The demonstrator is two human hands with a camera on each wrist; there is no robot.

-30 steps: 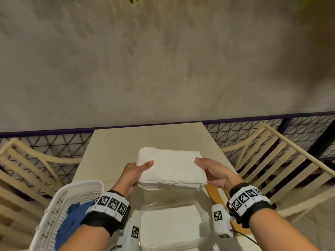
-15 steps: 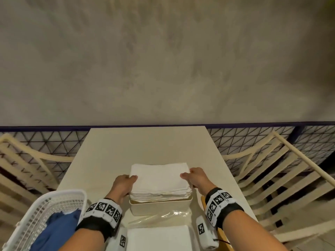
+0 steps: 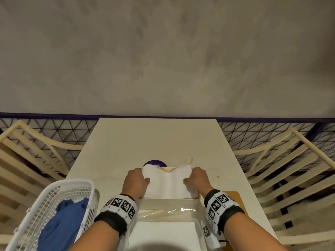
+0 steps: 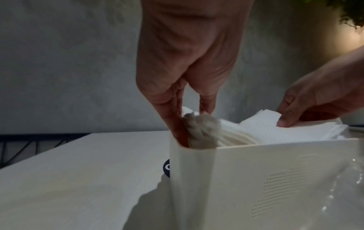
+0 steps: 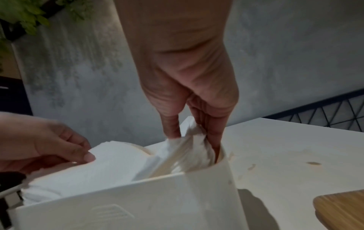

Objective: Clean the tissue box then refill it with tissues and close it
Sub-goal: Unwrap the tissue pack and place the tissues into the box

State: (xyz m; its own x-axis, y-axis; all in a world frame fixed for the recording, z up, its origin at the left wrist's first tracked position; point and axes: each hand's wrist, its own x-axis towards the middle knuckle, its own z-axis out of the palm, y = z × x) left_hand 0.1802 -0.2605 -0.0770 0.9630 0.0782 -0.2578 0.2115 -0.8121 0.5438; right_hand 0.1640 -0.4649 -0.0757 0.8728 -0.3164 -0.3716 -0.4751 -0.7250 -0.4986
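Note:
A cream tissue box (image 3: 168, 201) (image 4: 256, 179) (image 5: 138, 202) stands open on the table. A white tissue stack (image 3: 167, 182) (image 4: 275, 129) (image 5: 118, 161) sits in it, sagging along the middle with its ends bent upward. My left hand (image 3: 136, 182) (image 4: 192, 124) pinches the stack's left end, fingers down inside the box wall. At the other end my right hand (image 3: 196, 180) (image 5: 194, 144) pinches the stack the same way, fingers inside the box. A wooden lid (image 3: 233, 194) (image 5: 340, 207) lies just right of the box.
A white basket (image 3: 54, 196) holding a blue cloth (image 3: 61, 225) stands at the near left. A clear plastic pack of tissues (image 3: 163, 232) lies in front of the box. A purple disc (image 3: 154, 163) and brown stains (image 3: 188, 161) lie behind it. Slatted chairs flank the table.
Both hands have lowered the stack from above the table down into the box. The stack, flat before, now bends in the middle with its ends pushed inside the walls.

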